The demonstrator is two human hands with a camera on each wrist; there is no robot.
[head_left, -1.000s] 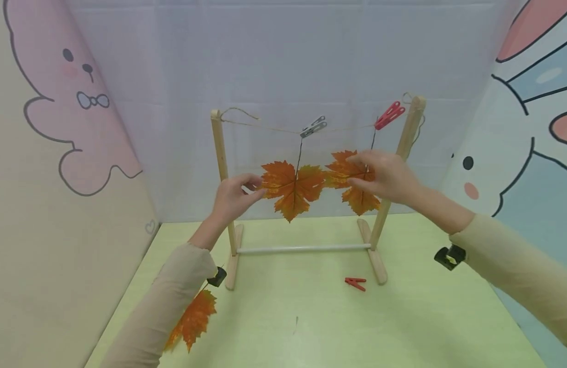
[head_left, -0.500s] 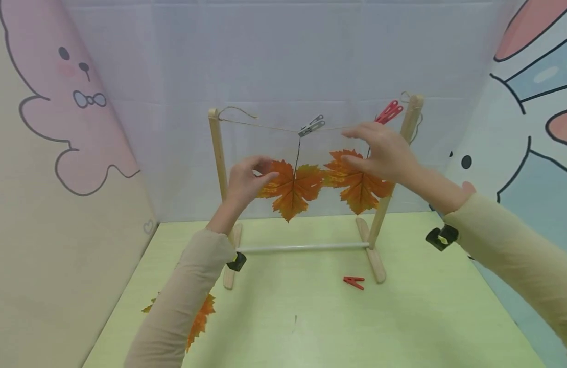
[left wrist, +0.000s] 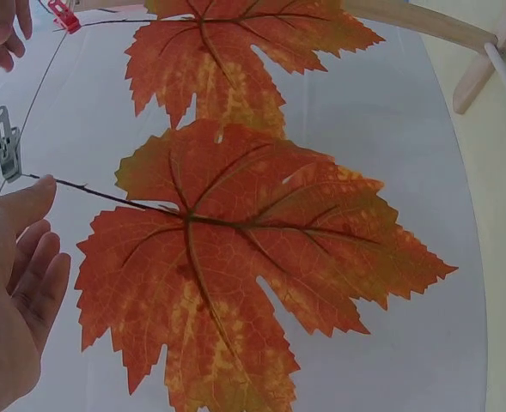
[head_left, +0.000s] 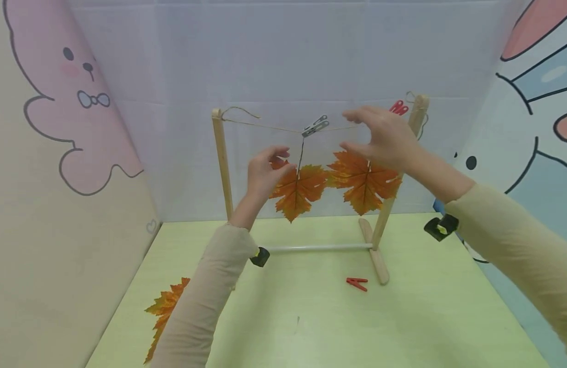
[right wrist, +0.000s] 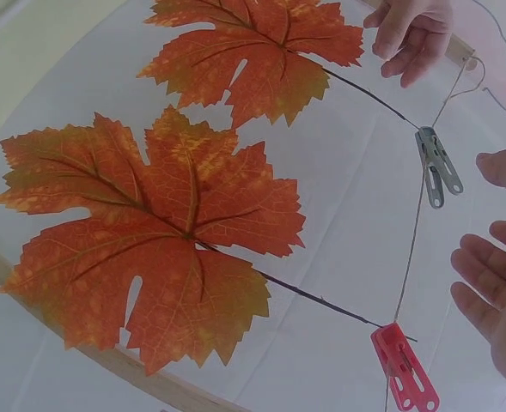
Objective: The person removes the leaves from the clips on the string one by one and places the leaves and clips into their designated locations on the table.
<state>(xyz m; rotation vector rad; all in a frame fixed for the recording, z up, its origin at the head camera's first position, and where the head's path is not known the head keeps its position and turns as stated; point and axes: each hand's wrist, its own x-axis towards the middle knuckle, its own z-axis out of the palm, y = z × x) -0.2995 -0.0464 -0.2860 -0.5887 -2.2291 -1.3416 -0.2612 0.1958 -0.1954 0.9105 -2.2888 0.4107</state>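
Two orange maple leaves hang by their stems from a thin string [head_left: 265, 126]. A grey clothespin [head_left: 314, 125] clips the left maple leaf [head_left: 304, 191]; a red clothespin [right wrist: 403, 369] clips the right maple leaf [head_left: 363, 186]. My left hand [head_left: 265, 176] is beside the left leaf's stem, fingers loosely bent, gripping nothing. In the left wrist view its thumb is close to the stem below the grey clothespin; contact is unclear. My right hand [head_left: 386, 138] is raised at the red clothespin, partly covering it in the head view, thumb and fingers spread apart with nothing between them.
The string runs between a left wooden post [head_left: 222, 158] and a right wooden post [head_left: 419, 115]. A white rod [head_left: 320, 248] joins the stand's feet. A red clothespin [head_left: 357, 284] and another maple leaf [head_left: 164, 306], partly behind my left sleeve, lie on the table [head_left: 302, 301].
My left hand has moved right and up, from the left leaf's edge towards its stem. My right hand has risen from in front of the right leaf to the string's height, uncovering most of that leaf.
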